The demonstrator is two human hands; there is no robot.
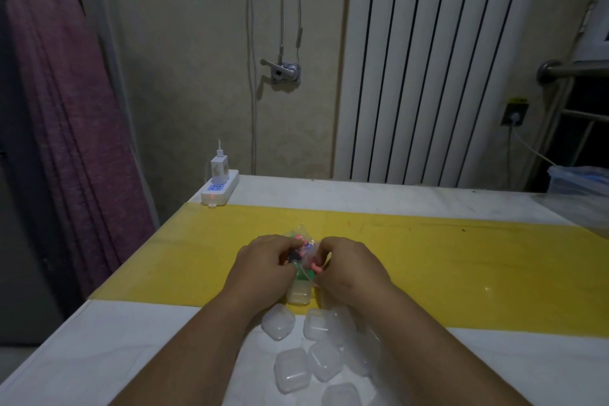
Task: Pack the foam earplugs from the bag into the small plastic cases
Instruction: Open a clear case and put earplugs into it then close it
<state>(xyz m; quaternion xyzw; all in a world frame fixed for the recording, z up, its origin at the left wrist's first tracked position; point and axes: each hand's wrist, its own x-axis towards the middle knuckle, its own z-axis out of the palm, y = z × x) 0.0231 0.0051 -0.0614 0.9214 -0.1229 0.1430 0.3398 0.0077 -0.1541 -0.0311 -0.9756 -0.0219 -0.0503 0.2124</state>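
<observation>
Yellow-striped table (428, 250): both hands (263, 260) grip the earplug bag (301, 242).

A white desk (115, 346) carries everything, with a broad yellow band (428, 260) running across its middle from side to side. A white power strip (220, 189) with a charger plugged into it sits at the far left corner. A cluster of small clear plastic cases (309, 359) lies on the near white part, one case (299, 294) on the yellow band just beyond them. A blue-tinted plastic container (580, 180) sits at the far right edge.
</observation>
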